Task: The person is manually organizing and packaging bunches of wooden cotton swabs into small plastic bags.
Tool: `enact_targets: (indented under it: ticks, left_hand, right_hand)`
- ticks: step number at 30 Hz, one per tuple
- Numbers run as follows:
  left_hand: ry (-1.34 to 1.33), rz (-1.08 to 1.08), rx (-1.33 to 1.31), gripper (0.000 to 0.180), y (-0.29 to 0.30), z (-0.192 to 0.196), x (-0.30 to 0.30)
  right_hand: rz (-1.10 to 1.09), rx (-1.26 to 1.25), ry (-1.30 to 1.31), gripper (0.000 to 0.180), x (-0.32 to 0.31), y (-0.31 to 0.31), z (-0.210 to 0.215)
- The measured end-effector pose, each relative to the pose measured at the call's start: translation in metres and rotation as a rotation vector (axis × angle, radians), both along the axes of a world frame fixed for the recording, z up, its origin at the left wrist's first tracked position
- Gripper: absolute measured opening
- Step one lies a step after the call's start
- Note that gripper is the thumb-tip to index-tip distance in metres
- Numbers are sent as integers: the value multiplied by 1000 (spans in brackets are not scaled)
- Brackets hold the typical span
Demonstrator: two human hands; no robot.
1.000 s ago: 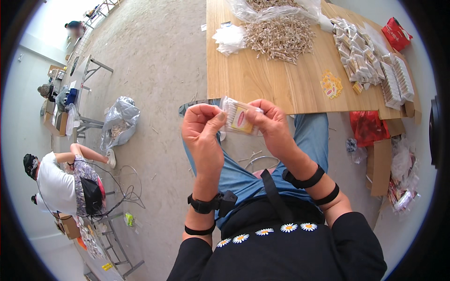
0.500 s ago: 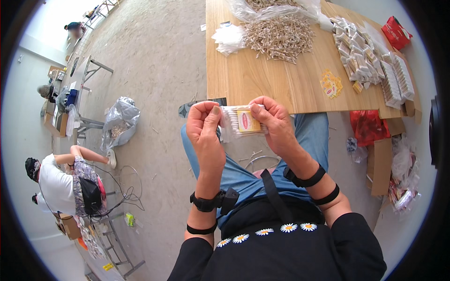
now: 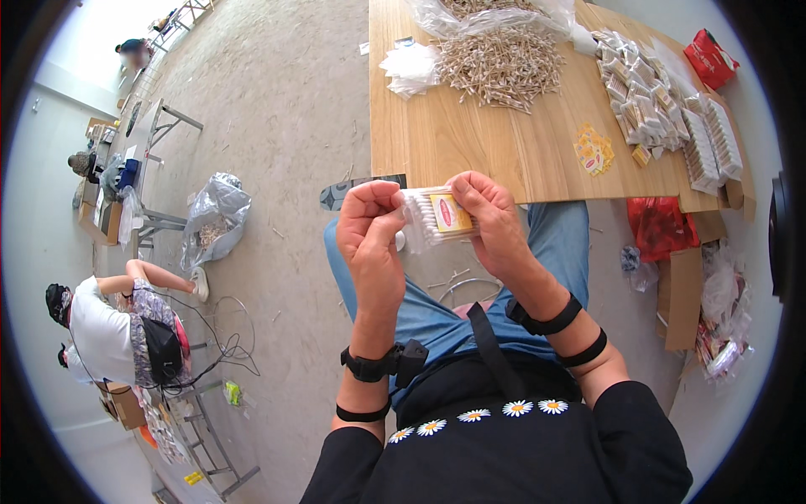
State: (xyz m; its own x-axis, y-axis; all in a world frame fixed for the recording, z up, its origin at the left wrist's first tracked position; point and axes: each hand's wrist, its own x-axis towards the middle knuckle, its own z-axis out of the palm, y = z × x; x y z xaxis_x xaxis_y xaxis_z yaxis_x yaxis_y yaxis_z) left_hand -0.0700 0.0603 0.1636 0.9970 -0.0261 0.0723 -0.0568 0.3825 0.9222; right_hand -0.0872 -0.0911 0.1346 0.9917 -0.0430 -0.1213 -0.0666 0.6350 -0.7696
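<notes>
A small clear bag of white-tipped cotton swabs (image 3: 426, 225), with a yellow card inside, is held up over my lap, just off the table's front edge. My right hand (image 3: 495, 220) pinches its right end, thumb on the front beside the card. At the left end, the curled fingers and thumb of my left hand (image 3: 374, 231) grip the bag's loose plastic edge. On the table, a heap of loose cotton swabs (image 3: 502, 69) spreads out beyond my hands. Flat clear bags (image 3: 410, 70) lie left of it. Yellow cards (image 3: 594, 149) are scattered to the right.
Filled swab packs (image 3: 638, 97) pile up on the wooden table's (image 3: 470, 151) right side, beside upright rows of packs (image 3: 712, 143). A red bag (image 3: 710, 59) sits behind them. Cardboard (image 3: 678, 298) stands below right. On the left floor are a plastic sack (image 3: 217, 220) and a seated person (image 3: 105, 340).
The swab bag has tilted slightly, its right end lower and its card turned a little. My left fingers have shifted along its left edge. The table's contents look the same.
</notes>
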Motion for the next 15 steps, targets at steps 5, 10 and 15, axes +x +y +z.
enact_targets:
  ticks: [5,10,15]
  left_hand:
    - [44,4,-66,19,-1,-2,0]
    - [-15,-2,-41,14,1,-9,1]
    - [38,-62,-172,13,1,-13,2]
  right_hand:
    - [-32,-85,-34,24,0,0,-4]
    - [-23,-174,-67,25,-2,2,1]
    - [-22,-173,-63,24,0,2,-4]
